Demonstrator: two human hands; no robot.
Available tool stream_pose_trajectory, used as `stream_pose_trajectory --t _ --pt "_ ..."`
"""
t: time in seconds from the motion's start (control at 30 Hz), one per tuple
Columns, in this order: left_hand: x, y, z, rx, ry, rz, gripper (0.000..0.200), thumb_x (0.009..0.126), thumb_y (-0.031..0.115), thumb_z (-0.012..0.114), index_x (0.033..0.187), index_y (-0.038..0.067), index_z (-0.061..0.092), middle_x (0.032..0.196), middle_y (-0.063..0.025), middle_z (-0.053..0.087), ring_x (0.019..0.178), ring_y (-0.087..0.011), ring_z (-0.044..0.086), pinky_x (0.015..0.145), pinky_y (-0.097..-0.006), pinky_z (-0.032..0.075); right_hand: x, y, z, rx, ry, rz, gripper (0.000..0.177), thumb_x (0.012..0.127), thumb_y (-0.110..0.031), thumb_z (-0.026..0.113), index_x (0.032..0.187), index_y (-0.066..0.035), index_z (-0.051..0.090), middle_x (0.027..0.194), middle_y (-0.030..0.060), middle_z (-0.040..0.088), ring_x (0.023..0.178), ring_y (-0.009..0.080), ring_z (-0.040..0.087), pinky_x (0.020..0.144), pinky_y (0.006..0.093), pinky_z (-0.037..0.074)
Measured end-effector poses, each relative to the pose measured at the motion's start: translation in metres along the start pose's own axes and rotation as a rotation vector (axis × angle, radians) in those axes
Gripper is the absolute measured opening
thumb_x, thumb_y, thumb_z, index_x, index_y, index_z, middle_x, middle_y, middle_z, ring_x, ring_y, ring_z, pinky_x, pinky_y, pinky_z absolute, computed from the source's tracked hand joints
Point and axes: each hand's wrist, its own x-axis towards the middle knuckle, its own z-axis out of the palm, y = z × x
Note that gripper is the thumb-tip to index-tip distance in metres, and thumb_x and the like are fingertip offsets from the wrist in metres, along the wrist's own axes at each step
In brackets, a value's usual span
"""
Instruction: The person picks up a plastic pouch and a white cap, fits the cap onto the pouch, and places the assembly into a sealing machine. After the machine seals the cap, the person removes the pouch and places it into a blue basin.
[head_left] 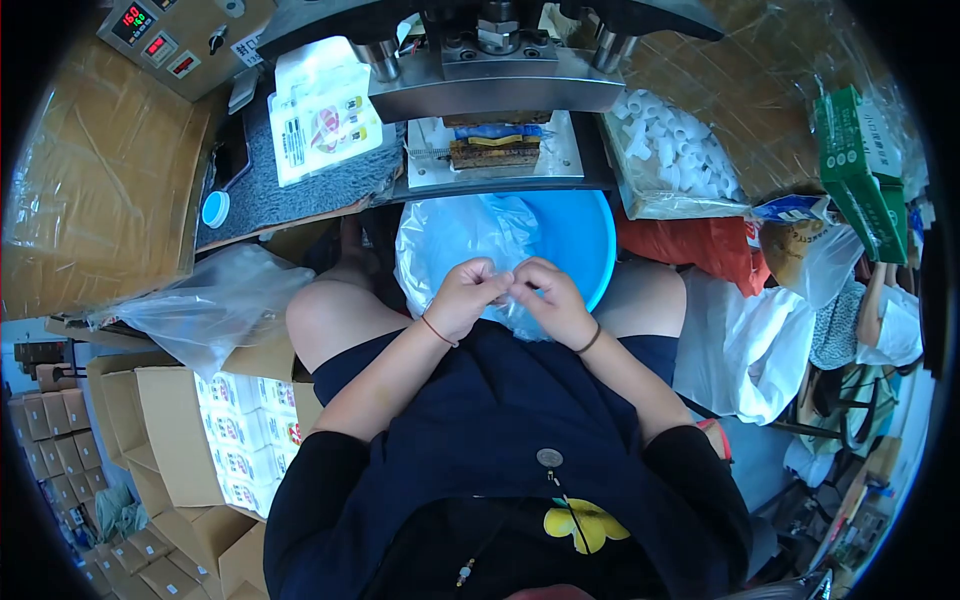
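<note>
My left hand (468, 295) and my right hand (552, 300) meet above my lap, thumbs and fingertips pinched together. Whatever lies between the fingertips is too small or too clear to make out. Just beyond and below them stands a blue basin (590, 240) between my knees, with a clear plastic bag (450, 235) draped over its left part. Farther forward is a press (500, 85) with a metal plate and a worn block (495, 153) under its head.
White plastic spout-like pieces (665, 145) fill a tray right of the press. Printed pouches (325, 120) lie on a grey mat (250, 190) at left. An open carton (180, 430) holds packed pouches. A green box (855, 170) and an orange bag (690, 245) are at right.
</note>
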Motion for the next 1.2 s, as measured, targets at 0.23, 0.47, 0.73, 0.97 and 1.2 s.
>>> stream_pose_trajectory --t 0.23,0.47,0.73,0.97,1.2 --pt "-0.02 0.022 -0.037 -0.478 0.124 0.21 0.009 0.101 0.006 0.057 0.098 0.014 0.053 0.089 -0.0073 0.067 0.083 -0.0231 0.068 0.083 -0.0435 0.059 -0.019 0.03 -0.083 1.121 0.419 0.225 0.011 0.104 -0.012 0.053 0.095 -0.012 0.048 0.079 0.0007 0.048 0.067 0.0127 0.048 0.06 0.0285 0.043" --pt "-0.05 0.047 -0.14 -0.055 0.164 0.502 0.015 0.096 0.001 0.055 0.091 0.014 0.056 0.086 -0.0009 0.051 0.068 -0.0112 0.049 0.057 -0.0251 0.04 -0.071 -0.006 -0.196 0.198 0.117 0.112 0.019 0.082 0.009 0.065 0.085 -0.008 0.057 0.077 -0.0005 0.047 0.072 0.0136 0.046 0.066 0.0295 0.038" --pt "-0.021 0.075 -0.126 1.908 0.326 0.319 0.039 0.09 0.005 0.053 0.125 0.015 0.066 0.102 -0.0168 0.061 0.087 -0.0367 0.064 0.077 -0.0458 0.053 -0.041 0.029 -0.186 -1.334 0.154 0.316 0.012 0.083 -0.015 0.062 0.083 -0.014 0.074 0.092 0.0148 0.069 0.083 0.0332 0.07 0.068 0.0458 0.056" --pt "0.127 0.065 -0.229 2.043 0.736 0.405 0.041 0.093 0.017 0.054 0.134 0.015 0.06 0.122 -0.0174 0.063 0.105 -0.037 0.065 0.092 -0.0458 0.052 0.016 0.102 -0.172 -1.446 0.155 0.257 0.032 0.089 -0.02 0.057 0.117 -0.012 0.07 0.116 0.0144 0.07 0.11 0.034 0.065 0.099 0.0524 0.046" --pt "0.142 0.066 -0.228 2.113 0.408 -0.26 0.044 0.091 0.023 0.058 0.135 0.015 0.061 0.131 -0.0179 0.059 0.113 -0.0375 0.061 0.099 -0.0448 0.048 0.022 0.153 -0.153 -1.255 -0.109 0.651 0.047 0.094 -0.027 0.052 0.137 -0.008 0.059 0.144 0.0191 0.055 0.131 0.0366 0.053 0.113 0.0503 0.038"
